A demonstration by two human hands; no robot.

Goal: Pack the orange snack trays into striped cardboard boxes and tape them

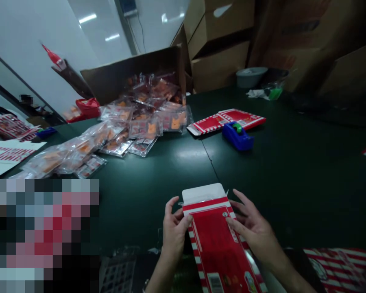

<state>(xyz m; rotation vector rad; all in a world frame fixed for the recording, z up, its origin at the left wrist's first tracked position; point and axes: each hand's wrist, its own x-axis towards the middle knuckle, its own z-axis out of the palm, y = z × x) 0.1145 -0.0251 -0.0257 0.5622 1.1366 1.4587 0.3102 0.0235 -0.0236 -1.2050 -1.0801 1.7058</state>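
A red flat cardboard box (pixel 215 240) with red-and-white striped edges lies between my hands, tilted away from me at the table's near edge. Its white end flap (pixel 204 193) stands open at the far end, and a bit of clear plastic shows in the opening. My left hand (pixel 174 226) grips the left side near that end, thumb on the printed face. On the opposite side my right hand (pixel 253 228) holds the box, its thumb pressed on the face and its fingers partly hidden behind the edge.
Clear plastic packets with orange pieces (pixel 146 126) spill from an open carton (pixel 110 77) across the dark green table (pixel 158 171). A blue tape dispenser (pixel 238 138) stands beside red boxes (pixel 212 123). Stacked cartons (pixel 221 61) and a grey basin (pixel 250 78) are behind.
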